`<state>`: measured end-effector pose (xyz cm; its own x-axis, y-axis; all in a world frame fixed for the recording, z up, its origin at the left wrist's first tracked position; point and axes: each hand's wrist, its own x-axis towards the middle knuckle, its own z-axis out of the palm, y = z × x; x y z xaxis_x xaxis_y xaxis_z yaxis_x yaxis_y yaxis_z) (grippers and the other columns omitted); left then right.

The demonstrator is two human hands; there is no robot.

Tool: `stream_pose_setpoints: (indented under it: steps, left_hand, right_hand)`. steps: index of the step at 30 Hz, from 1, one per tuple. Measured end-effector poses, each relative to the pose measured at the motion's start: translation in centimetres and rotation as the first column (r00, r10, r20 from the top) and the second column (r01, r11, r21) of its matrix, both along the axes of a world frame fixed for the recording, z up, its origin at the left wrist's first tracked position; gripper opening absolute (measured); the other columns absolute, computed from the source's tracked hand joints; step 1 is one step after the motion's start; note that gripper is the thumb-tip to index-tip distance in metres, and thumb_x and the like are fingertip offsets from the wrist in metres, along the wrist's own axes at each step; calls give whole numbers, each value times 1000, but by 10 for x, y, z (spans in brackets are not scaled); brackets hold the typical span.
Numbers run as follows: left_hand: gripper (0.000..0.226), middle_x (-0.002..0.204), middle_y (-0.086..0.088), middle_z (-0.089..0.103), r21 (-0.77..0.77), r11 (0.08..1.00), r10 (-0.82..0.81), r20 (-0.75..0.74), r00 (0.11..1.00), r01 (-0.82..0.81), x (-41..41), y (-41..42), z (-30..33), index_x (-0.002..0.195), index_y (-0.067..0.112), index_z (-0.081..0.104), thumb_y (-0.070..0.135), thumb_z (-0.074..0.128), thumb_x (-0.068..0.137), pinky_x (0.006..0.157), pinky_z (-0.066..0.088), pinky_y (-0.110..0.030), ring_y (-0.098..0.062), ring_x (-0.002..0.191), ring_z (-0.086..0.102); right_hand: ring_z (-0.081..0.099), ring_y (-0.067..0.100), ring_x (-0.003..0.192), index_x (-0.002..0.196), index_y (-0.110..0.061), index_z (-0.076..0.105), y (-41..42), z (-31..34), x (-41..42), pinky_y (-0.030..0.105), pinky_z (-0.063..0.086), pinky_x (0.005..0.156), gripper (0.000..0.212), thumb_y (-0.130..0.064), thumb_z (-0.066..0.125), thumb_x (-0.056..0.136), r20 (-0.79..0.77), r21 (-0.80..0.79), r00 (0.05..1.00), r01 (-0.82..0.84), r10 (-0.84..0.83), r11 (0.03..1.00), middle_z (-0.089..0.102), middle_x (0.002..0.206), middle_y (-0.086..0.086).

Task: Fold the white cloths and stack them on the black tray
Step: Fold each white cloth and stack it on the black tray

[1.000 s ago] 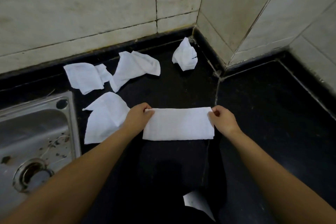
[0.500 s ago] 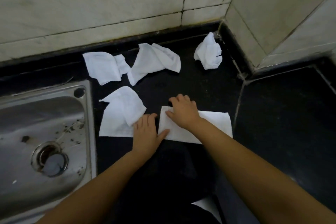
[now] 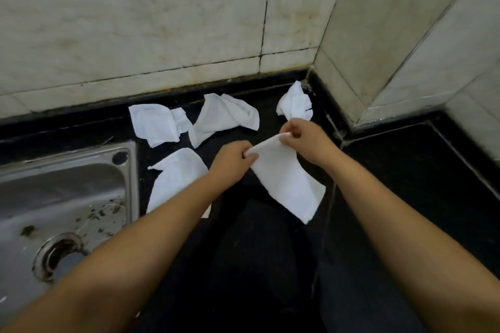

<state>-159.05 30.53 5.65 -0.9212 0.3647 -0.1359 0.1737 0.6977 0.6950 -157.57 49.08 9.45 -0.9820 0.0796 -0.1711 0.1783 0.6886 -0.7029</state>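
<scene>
Pale marble wall tiles (image 3: 162,21) meet in a corner above a glossy black stone counter (image 3: 405,184). Over the counter, the left hand (image 3: 230,161) and the right hand (image 3: 308,140) each pinch one upper corner of a folded white rectangular cloth (image 3: 286,181) with curled fingers and thumb, so that it hangs slanting down to the right, lifted off the counter. Four more crumpled white cloths lie on the counter: one just left of the left forearm (image 3: 173,178), two side by side near the wall (image 3: 157,124) (image 3: 224,116), and a bunched one in the corner (image 3: 295,101), just behind the right hand. A stainless steel sink (image 3: 67,197) with a dirty drain sits at the left. I cannot make out a black tray against the dark surface.
</scene>
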Motion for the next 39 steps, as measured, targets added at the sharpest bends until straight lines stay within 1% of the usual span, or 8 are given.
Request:
stream_pose_setpoints:
  steps: [3, 9, 12, 16, 22, 28, 34, 39]
  left_hand:
    - [19, 65, 3, 47, 26, 998, -48, -181, 982, 54, -18, 15, 48, 74, 14, 53, 23, 56, 91, 61, 32, -27, -15, 65, 46]
    - [15, 94, 3, 62, 253, 960, -9, -401, 916, 120, 1, 8, 84, 97, 9, 68, 19, 60, 90, 75, 38, -12, -9, 87, 53]
    - [14, 94, 5, 65, 225, 959, -94, -324, 941, 173, 26, -8, 56, 98, 10, 70, 17, 63, 88, 80, 43, -15, -10, 89, 58]
    - [13, 95, 9, 69, 146, 959, -234, -71, 970, 242, 69, -29, 2, 97, 17, 72, 19, 65, 86, 82, 46, -14, 3, 85, 61]
    - [13, 95, 10, 70, -27, 902, -408, 273, 871, 430, 107, -48, -49, 97, 25, 70, 29, 63, 87, 86, 51, -23, -3, 89, 64]
    - [14, 79, 5, 63, 81, 992, -112, 253, 961, 95, 71, -25, -44, 83, 14, 65, 26, 62, 88, 69, 42, -17, -5, 72, 56]
    - [23, 67, 2, 50, -53, 998, 42, 180, 983, -33, 22, 4, -56, 80, 5, 57, 26, 58, 89, 58, 34, -20, -12, 66, 46]
    - [14, 79, 4, 52, -147, 987, 95, 170, 981, -70, 15, 15, -74, 86, 19, 52, 31, 58, 89, 74, 43, -31, -16, 79, 53]
  right_hand:
    - [57, 13, 91, 96, -20, 63, 22, 41, 4, 21, 43, 72, 6, -21, 59, 91, -150, -32, 986, 74, -78, 997, 63, 97, 0]
    - [53, 14, 80, 90, -23, 60, 24, 76, 46, 25, 44, 72, 8, -16, 56, 93, -338, -174, 938, 11, -70, 985, 60, 90, 9]
    - [56, 12, 79, 96, -21, 62, 21, 50, 71, 24, 46, 74, 8, -14, 60, 90, -282, -156, 959, -12, -33, 988, 63, 90, 4]
    - [54, -9, 67, 97, -23, 64, 11, -10, 121, 8, 42, 66, 16, -10, 62, 89, -39, -149, 998, -59, 54, 987, 62, 83, -13]
    - [57, 0, 77, 96, -24, 64, 1, -60, 172, 8, 46, 70, 13, -14, 61, 89, 255, -203, 951, -125, 175, 971, 63, 88, -11]
    - [50, 3, 71, 95, -21, 63, 12, -64, 118, 12, 40, 62, 10, -14, 62, 88, 197, -150, 980, 1, 29, 989, 59, 85, -3]
    - [51, 9, 76, 97, -18, 60, 8, -77, 50, 18, 39, 61, 13, -11, 54, 89, 226, -59, 967, 139, -122, 989, 53, 82, -6]
    - [53, 23, 109, 121, -17, 54, 3, -98, 43, 36, 45, 94, 29, -19, 52, 92, 240, 197, 959, 107, -154, 974, 51, 123, 8]
